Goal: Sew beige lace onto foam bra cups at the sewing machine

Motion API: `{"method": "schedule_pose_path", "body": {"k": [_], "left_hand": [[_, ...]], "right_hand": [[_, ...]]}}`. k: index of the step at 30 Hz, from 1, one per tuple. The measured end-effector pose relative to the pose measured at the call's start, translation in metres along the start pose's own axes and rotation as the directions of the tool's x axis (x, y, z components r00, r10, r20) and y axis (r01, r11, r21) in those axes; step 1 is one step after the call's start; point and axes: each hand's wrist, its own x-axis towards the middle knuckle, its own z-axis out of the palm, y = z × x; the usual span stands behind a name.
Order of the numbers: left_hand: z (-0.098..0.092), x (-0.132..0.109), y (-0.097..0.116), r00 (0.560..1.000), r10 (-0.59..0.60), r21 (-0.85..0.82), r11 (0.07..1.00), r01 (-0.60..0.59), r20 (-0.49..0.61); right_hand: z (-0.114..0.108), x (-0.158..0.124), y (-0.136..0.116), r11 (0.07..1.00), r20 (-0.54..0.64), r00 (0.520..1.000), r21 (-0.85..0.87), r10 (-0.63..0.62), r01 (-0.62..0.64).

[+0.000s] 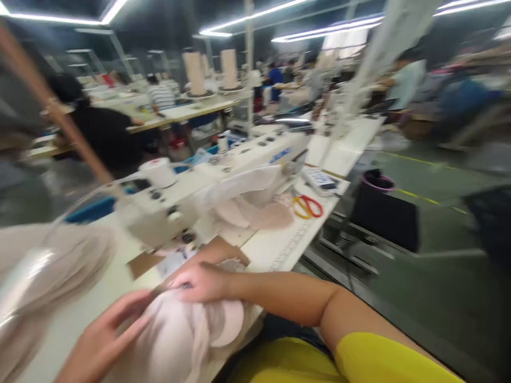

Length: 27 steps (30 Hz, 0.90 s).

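Pale pink and white fabric pieces with a rounded, cup-like shape lie at the table's near edge under both hands. My right hand is closed on the upper edge of this fabric, fingertips pinched around a small dark item that is too blurred to name. To its left, my left hand holds the fabric's left side between thumb and fingers. Just beyond the hands are brown card pieces and a white label. More pale fabric rests beneath the arm of a white sewing machine.
Stacked beige fabric pieces cover the table's left side. Scissors with red and yellow handles lie near the right edge, by a white box. A thread cone stands behind the machine. A black stool is at right; people work beyond.
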Motion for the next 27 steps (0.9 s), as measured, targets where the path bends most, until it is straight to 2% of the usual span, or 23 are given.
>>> {"method": "schedule_pose_path", "body": {"k": [3,7,12,18,22,27], "left_hand": [[0.006,-0.012,0.008,0.998,0.041,-0.093,0.995,-0.037,0.045],[0.013,-0.008,0.014,0.995,0.085,-0.254,0.965,-0.070,0.049],[0.018,-0.013,0.011,0.993,0.003,-0.408,0.912,0.045,0.115],[0.022,-0.011,0.003,0.977,-0.044,-0.583,0.797,0.159,0.207],[0.021,-0.011,0.003,0.961,-0.052,-0.630,0.745,0.219,0.272],[0.020,-0.012,0.007,0.951,-0.075,-0.664,0.700,0.265,0.300]], "right_hand": [[0.003,0.001,-0.003,0.994,-0.030,1.000,0.110,0.000,0.003],[0.005,0.005,-0.006,0.957,0.044,0.999,0.288,0.031,-0.042],[0.007,0.002,-0.017,0.959,0.034,0.995,0.268,0.092,-0.098],[0.008,0.004,-0.017,0.970,-0.034,0.997,0.235,0.073,-0.063],[0.005,0.003,-0.008,0.960,-0.025,0.996,0.269,0.084,-0.074],[-0.002,0.003,-0.005,0.977,0.003,0.997,0.200,0.078,-0.077]]}}
